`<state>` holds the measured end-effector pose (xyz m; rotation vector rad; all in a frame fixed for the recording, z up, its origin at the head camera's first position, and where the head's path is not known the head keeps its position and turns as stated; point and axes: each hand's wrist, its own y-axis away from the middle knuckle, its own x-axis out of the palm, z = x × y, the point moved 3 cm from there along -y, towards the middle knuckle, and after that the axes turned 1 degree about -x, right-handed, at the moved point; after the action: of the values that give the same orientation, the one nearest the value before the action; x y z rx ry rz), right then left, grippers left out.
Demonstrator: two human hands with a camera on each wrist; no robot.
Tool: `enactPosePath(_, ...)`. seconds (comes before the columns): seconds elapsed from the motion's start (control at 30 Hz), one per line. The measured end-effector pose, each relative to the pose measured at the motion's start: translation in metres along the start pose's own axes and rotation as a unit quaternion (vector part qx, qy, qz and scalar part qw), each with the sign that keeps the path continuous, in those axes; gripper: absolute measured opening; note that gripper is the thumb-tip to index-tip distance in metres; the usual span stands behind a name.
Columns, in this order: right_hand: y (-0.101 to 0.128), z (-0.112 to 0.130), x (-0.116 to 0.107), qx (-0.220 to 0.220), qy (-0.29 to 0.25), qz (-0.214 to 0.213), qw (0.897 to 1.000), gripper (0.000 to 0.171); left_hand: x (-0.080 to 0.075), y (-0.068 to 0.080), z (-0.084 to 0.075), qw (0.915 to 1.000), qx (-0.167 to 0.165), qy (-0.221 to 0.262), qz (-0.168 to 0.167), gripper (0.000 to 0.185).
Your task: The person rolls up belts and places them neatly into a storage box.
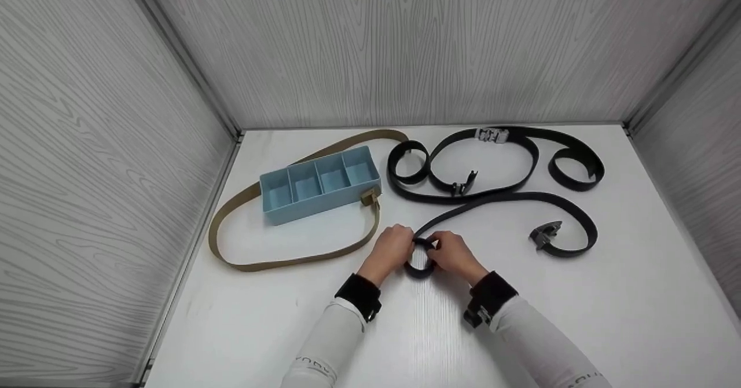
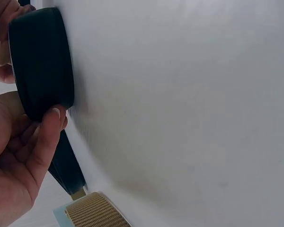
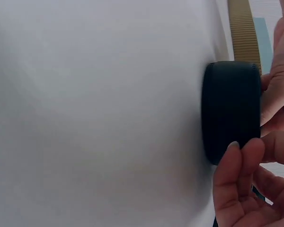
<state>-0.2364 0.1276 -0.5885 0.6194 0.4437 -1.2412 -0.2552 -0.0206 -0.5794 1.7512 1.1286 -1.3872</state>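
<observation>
Left hand (image 1: 393, 249) & right hand (image 1: 453, 253) both pinch the rolled end of the black belt (image 1: 419, 259), standing on edge on the surface (image 1: 579, 318). I'd judge the webbing light, floppy, springy; grip w/ fingers on the coil's outer wrap or it unrolls.

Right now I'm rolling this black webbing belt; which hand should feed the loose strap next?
Left, probably. The left hand sits where the black webbing belt leaves the coil; the right hand grips the coil's far side.
</observation>
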Motion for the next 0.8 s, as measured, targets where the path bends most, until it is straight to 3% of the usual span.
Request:
enactPosePath(0.23,0.014,-0.006,-0.009,0.036,-0.019,-0.004,0.999,0.011,0.0,-0.002,-0.006,0.9997,-0.016,0.017,-0.009,0.005)
enactPosePath(0.33,0.013,-0.004,-0.011,0.013,-0.011,-0.012,1.0,0.004,-0.004,-0.004,-0.008,0.9999,-0.003,-0.013,-0.01,0.005)
enactPosePath(0.53,0.008,-0.001,-0.01,0.005,0.011,-0.025,1.0,0.009,-0.007,-0.007,-0.013,0.9973,0.045,-0.058,0.009,0.002)
enactPosePath(0.8,0.005,0.005,-0.013,-0.023,0.073,-0.035,0.996,0.011,-0.003,-0.016,-0.016,0.9959,0.057,-0.071,0.004,0.013)
